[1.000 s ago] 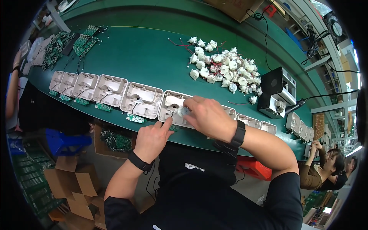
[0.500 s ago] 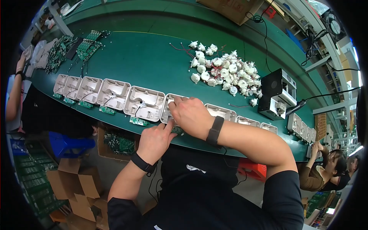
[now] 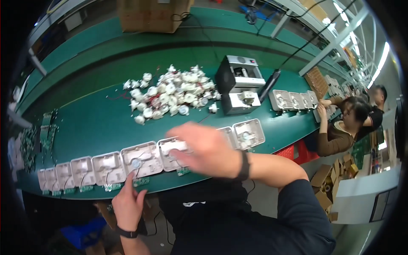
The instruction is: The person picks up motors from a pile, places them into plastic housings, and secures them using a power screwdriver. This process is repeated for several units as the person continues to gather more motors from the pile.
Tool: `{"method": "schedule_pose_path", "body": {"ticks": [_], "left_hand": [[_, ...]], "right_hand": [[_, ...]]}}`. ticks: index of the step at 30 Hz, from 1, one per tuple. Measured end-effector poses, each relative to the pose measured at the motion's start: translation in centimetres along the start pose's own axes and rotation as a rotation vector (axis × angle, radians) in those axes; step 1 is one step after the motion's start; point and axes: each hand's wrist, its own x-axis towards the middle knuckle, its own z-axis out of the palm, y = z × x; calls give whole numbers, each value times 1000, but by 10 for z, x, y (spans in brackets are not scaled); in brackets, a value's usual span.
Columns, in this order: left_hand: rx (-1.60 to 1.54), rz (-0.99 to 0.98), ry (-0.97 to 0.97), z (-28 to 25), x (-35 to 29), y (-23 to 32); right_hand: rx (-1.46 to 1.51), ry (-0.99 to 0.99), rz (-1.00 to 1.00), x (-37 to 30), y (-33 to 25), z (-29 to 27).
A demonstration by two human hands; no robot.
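Note:
A row of white plastic housings (image 3: 142,170) lies along the near edge of the bench, small green circuit boards (image 3: 113,187) beside their near sides. My left hand (image 3: 128,206) is open, its index finger stretched to the near edge of one housing and its thumb apart. That housing has a small round part (image 3: 136,163) with a wire inside. Over the housings to the right hovers my right hand (image 3: 208,148), blurred, thumb and fingers apart with nothing visible between them. It partly hides the housings beneath.
A heap of white round parts with red wires (image 3: 172,91) lies farther back. Right of it stands a black and silver machine (image 3: 240,85), a black-handled tool (image 3: 270,85) beside it. Another person (image 3: 346,121) works at more housings (image 3: 293,100) on the right. Circuit boards (image 3: 47,129) are piled far left.
The view has swung to the right. My hands have drawn apart: the right has lifted off the housing where both worked, while the left rests at a housing's near edge.

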Motion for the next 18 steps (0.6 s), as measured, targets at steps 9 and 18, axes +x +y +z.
{"method": "schedule_pose_path", "body": {"ticks": [9, 18], "left_hand": [[-234, -67, 192, 6, 20, 28], [-78, -89, 243, 43, 38, 54]], "right_hand": [[-378, 516, 848, -107, 235, -163], [-454, 422, 1223, -94, 369, -225]]}}
